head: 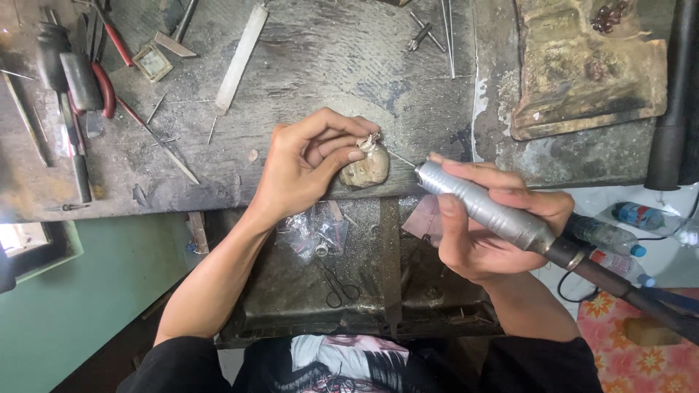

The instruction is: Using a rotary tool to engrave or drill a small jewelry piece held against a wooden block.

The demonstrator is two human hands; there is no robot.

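Slippage looks like the main risk: the thin bit at the nose of the ribbed silver rotary handpiece [480,207] points at a small pale metal piece seated on a rounded tan lump [366,169], and the left fingertips [355,154] lie right beside that spot, so a skid could nick them or tear the piece loose. The lump sits at the front edge of the scarred grey worktop [320,65], above a dark catch tray [291,306]; a dropped piece would likely fall in there. The left hand [309,164] is curled, pinching the lump and piece. The right hand [495,233] is wrapped closed around the handpiece. Whether the bit touches the metal is unclear.
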